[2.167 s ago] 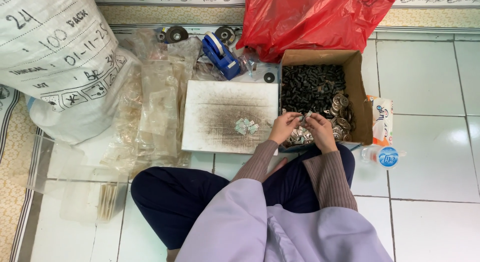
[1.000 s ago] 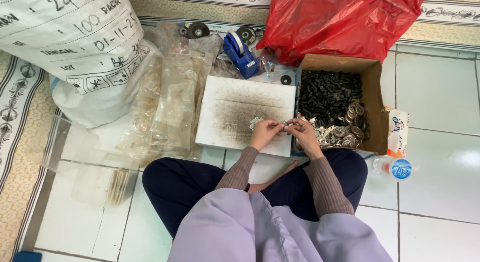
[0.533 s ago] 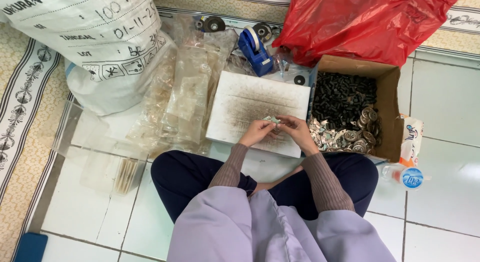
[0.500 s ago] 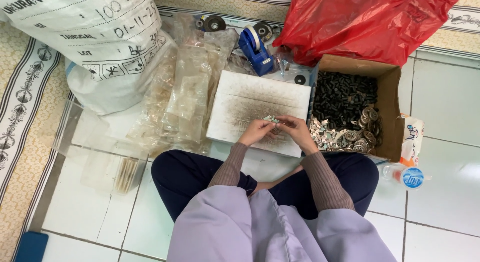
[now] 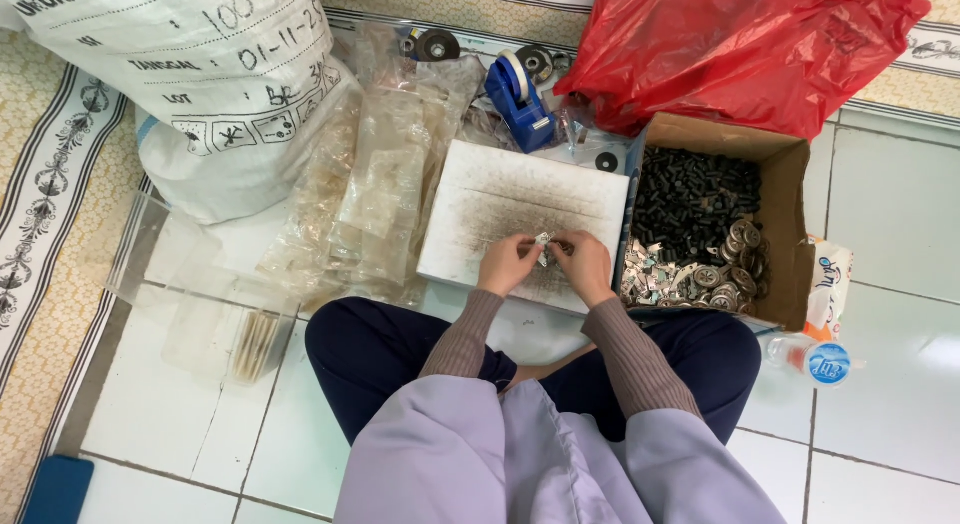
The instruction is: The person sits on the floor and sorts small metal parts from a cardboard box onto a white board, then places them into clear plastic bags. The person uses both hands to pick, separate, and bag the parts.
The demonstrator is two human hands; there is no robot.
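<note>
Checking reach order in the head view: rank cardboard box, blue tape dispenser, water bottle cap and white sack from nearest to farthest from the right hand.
From the right hand:
1. Cardboard box, just to its right.
2. Blue tape dispenser, up beyond the white board.
3. Water bottle cap, lower right on the tiles.
4. White sack, far upper left.

From my feed everything sits on a white tiled floor (image 5: 890, 214). Upper left there's a big white woven sack (image 5: 190, 74), clear plastic bags (image 5: 375, 194) beside it, a white board (image 5: 520, 219) in the middle, a cardboard box (image 5: 790, 234) at right, and a red plastic bag (image 5: 740, 44) up top.
</note>
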